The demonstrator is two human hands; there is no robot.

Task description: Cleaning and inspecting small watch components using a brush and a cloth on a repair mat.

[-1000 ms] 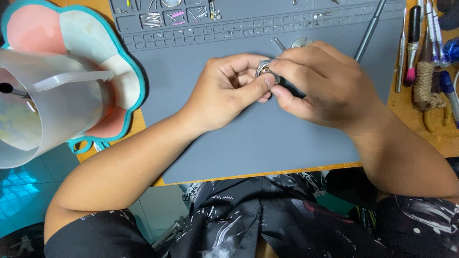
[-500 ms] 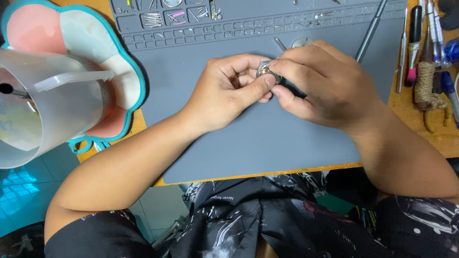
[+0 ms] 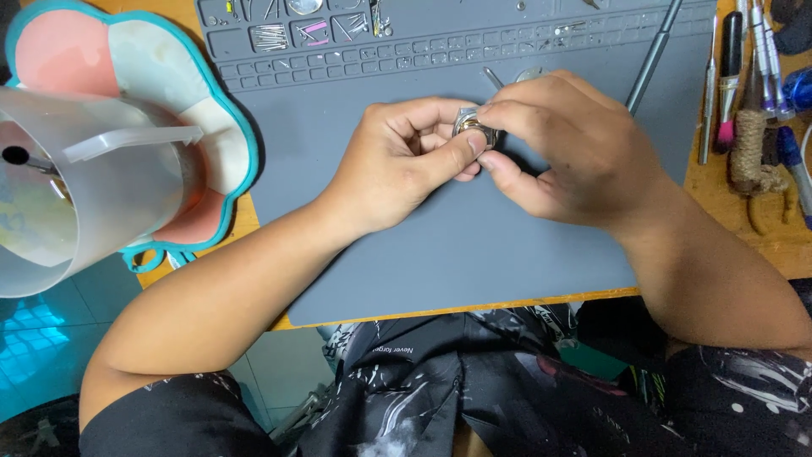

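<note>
My left hand and my right hand meet over the grey work mat. Between their fingertips is a small round silver metal part. My left thumb and forefinger pinch it from the left. My right thumb and fingers close on it from the right and hide most of it. Both forearms rest near the mat's front edge.
A translucent plastic container stands on a teal-edged flower-shaped tray at the left. The mat's far edge has small compartments with pins. A thin metal rod lies beside my right hand. Pens, a brush and twine lie at the right.
Both hands stay almost where they were, still on the metal part. A dark tool tip seen under my right fingers earlier no longer shows.
</note>
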